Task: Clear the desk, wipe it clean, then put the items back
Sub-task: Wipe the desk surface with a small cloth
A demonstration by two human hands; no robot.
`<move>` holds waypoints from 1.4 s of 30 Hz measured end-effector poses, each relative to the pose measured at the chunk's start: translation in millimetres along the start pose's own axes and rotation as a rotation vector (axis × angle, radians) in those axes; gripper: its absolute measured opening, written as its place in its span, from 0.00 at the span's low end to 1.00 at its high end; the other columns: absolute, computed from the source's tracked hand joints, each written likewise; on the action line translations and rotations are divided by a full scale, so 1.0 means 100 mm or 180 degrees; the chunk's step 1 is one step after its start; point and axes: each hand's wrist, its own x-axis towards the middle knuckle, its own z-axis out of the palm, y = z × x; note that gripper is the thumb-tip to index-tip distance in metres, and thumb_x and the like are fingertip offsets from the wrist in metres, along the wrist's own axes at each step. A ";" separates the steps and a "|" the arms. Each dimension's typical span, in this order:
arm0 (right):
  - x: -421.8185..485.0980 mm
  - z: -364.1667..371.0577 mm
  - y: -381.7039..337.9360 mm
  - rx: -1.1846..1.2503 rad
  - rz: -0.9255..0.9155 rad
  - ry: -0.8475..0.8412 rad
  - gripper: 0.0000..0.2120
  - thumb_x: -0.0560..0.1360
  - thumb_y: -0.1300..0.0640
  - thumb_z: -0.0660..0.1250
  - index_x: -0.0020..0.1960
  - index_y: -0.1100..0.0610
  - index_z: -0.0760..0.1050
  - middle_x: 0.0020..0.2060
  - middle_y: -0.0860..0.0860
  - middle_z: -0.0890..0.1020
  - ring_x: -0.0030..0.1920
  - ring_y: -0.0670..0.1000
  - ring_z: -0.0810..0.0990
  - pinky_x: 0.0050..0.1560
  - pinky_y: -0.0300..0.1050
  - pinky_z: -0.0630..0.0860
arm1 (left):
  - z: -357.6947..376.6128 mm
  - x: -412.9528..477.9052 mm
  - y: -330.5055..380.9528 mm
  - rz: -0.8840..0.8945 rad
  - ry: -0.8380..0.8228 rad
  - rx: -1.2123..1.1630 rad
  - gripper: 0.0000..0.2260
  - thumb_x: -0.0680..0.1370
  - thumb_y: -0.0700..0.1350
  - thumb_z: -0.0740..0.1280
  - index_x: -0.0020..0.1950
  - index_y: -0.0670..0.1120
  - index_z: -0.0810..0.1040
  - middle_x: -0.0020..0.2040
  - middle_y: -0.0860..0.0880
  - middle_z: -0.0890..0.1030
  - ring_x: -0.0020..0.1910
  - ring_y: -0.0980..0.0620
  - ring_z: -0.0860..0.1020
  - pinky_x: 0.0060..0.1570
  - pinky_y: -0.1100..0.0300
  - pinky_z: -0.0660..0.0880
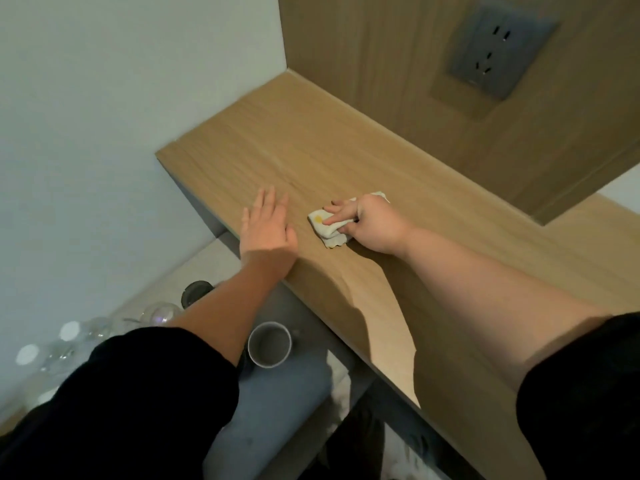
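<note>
- Cloth point(327, 226) on desk point(311, 143), pinned under right hand point(372, 225) fingers point(337, 216), which grip it.
- Left hand point(268, 226) flat beside the cloth, fingers straight.
- Cup point(269, 344) upright below desk; contents unclear.

Two hands point(268, 225) point(375, 225), one cloth point(328, 234), one desk point(311, 150), one socket point(498, 53), one mug point(269, 345), two capped bottles point(69, 331) point(27, 354)

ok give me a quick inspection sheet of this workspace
surface: desk wood top, no marks seen
things: cloth folded, on desk; cup, bottles, glasses down left, off the desk
clutter: nothing seen
hands: left hand flat, at the near edge; right hand holds cloth to desk
cables: nothing seen
surroundings: socket on panel behind; wall left
</note>
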 end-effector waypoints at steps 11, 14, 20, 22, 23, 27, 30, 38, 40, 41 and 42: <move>-1.48 0.10 0.43 -0.0387 -0.0293 0.0093 0.18 0.76 0.68 0.64 0.58 0.50 0.80 0.66 0.43 0.74 0.68 0.35 0.63 0.71 0.30 0.46 | 0.22 -0.55 0.63 -0.0238 0.0147 -0.0276 0.25 0.82 0.44 0.53 0.79 0.45 0.56 0.80 0.43 0.51 0.79 0.46 0.46 0.77 0.45 0.45; -1.85 0.15 0.54 -0.0334 -0.0286 0.0178 0.19 0.75 0.68 0.66 0.58 0.48 0.80 0.64 0.42 0.76 0.67 0.33 0.63 0.73 0.31 0.49 | 0.26 -0.66 0.73 -0.0267 0.0079 -0.0225 0.25 0.82 0.45 0.52 0.80 0.45 0.55 0.81 0.44 0.50 0.79 0.46 0.45 0.77 0.46 0.44; -1.65 -0.15 0.30 0.0305 0.0149 0.0738 0.16 0.78 0.66 0.62 0.58 0.50 0.80 0.64 0.45 0.77 0.66 0.41 0.72 0.70 0.41 0.66 | 0.34 -0.71 0.77 -0.0227 0.0141 0.0056 0.26 0.81 0.51 0.52 0.79 0.48 0.58 0.80 0.46 0.53 0.79 0.47 0.48 0.77 0.45 0.46; -1.35 -0.41 0.24 0.0242 0.0286 0.1371 0.15 0.78 0.66 0.62 0.59 0.53 0.80 0.64 0.48 0.78 0.66 0.45 0.73 0.68 0.41 0.68 | 0.33 -0.72 0.77 -0.0225 0.0119 0.0067 0.26 0.81 0.52 0.52 0.79 0.48 0.58 0.80 0.46 0.53 0.79 0.47 0.48 0.77 0.45 0.46; -1.18 -0.53 0.25 -0.0012 0.0286 0.1544 0.16 0.78 0.65 0.61 0.61 0.54 0.80 0.65 0.50 0.77 0.67 0.48 0.73 0.68 0.42 0.67 | 0.33 -0.72 0.77 -0.0226 0.0127 0.0068 0.26 0.81 0.52 0.52 0.79 0.48 0.58 0.80 0.47 0.53 0.79 0.47 0.48 0.77 0.45 0.46; -0.70 -0.63 0.54 -0.1117 0.0311 0.0647 0.19 0.81 0.57 0.58 0.72 0.53 0.69 0.73 0.51 0.67 0.72 0.54 0.66 0.70 0.46 0.64 | 0.34 -0.70 0.76 -0.0257 0.0106 0.0063 0.27 0.81 0.54 0.53 0.79 0.49 0.59 0.80 0.47 0.53 0.79 0.47 0.48 0.77 0.45 0.46; -0.62 -0.48 0.71 -0.0973 0.0317 0.0448 0.22 0.80 0.52 0.62 0.73 0.50 0.67 0.74 0.48 0.64 0.75 0.50 0.61 0.73 0.45 0.58 | 0.33 -0.69 0.76 -0.0257 0.0080 0.0073 0.27 0.81 0.54 0.54 0.79 0.49 0.58 0.80 0.47 0.53 0.79 0.47 0.48 0.77 0.46 0.46; -1.18 -0.18 0.67 -0.1001 -0.0225 0.0453 0.24 0.76 0.66 0.62 0.69 0.48 0.73 0.70 0.44 0.71 0.72 0.49 0.66 0.71 0.46 0.64 | 0.31 -0.71 0.78 -0.0283 0.0067 0.0109 0.26 0.81 0.54 0.54 0.79 0.49 0.59 0.80 0.47 0.53 0.79 0.47 0.49 0.77 0.46 0.46; -1.44 -0.11 0.64 -0.1045 -0.0390 0.0353 0.25 0.75 0.68 0.63 0.67 0.48 0.74 0.69 0.45 0.72 0.71 0.48 0.68 0.71 0.46 0.64 | 0.31 -0.71 0.78 -0.0269 0.0111 0.0066 0.26 0.81 0.53 0.54 0.79 0.48 0.60 0.80 0.47 0.54 0.79 0.47 0.49 0.77 0.45 0.47; -1.57 -0.08 0.63 -0.1052 -0.0456 0.0319 0.25 0.74 0.68 0.64 0.67 0.48 0.75 0.68 0.45 0.73 0.70 0.47 0.68 0.72 0.45 0.63 | 0.31 -0.72 0.78 -0.0257 0.0116 0.0069 0.26 0.81 0.53 0.54 0.79 0.48 0.60 0.80 0.47 0.54 0.79 0.47 0.50 0.77 0.45 0.47; -1.68 -0.04 0.61 -0.1058 -0.0505 0.0283 0.25 0.74 0.68 0.66 0.66 0.48 0.75 0.68 0.45 0.73 0.70 0.46 0.69 0.72 0.45 0.62 | 0.31 -0.72 0.78 -0.0247 0.0116 0.0080 0.26 0.81 0.53 0.54 0.79 0.48 0.59 0.80 0.47 0.54 0.79 0.47 0.50 0.77 0.45 0.47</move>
